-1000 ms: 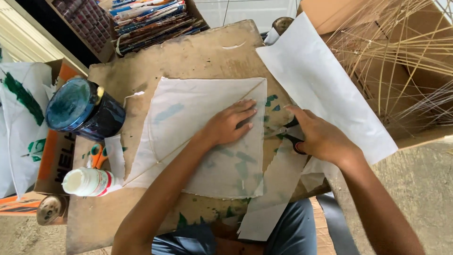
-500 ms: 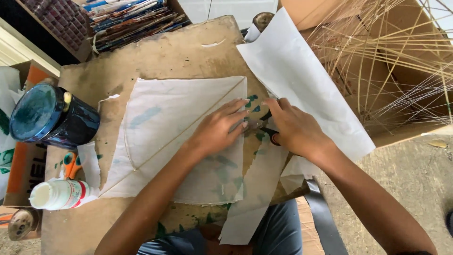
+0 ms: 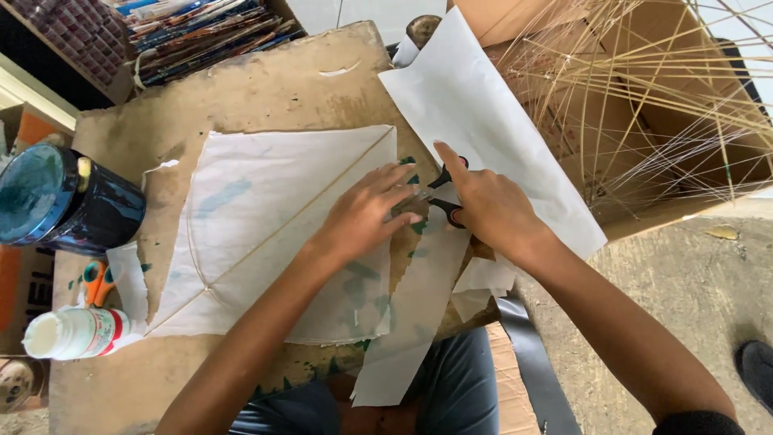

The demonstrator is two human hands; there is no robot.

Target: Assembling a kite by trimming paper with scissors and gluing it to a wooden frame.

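A white paper kite (image 3: 274,234) with thin stick spars lies flat on a worn brown board (image 3: 266,89). My left hand (image 3: 362,213) presses flat on the kite's right edge, fingers spread. My right hand (image 3: 487,205) grips dark-handled scissors (image 3: 439,193) right beside the left fingertips, at the kite's right edge. A long white paper sheet (image 3: 483,121) lies diagonally under the right hand, with a cut strip (image 3: 411,322) hanging off the board's near edge.
A dark blue tin (image 3: 60,201) stands at the left, with a white glue bottle (image 3: 72,332) and orange-handled scissors (image 3: 97,278) near it. Thin bamboo sticks (image 3: 644,97) fill a cardboard box at the right. Stacked magazines (image 3: 201,32) lie at the back. A shoe (image 3: 757,370) shows on the concrete floor.
Both hands have stayed together at the kite's right edge; the right hand with the scissors has moved up along it. The camera view has shifted slightly.
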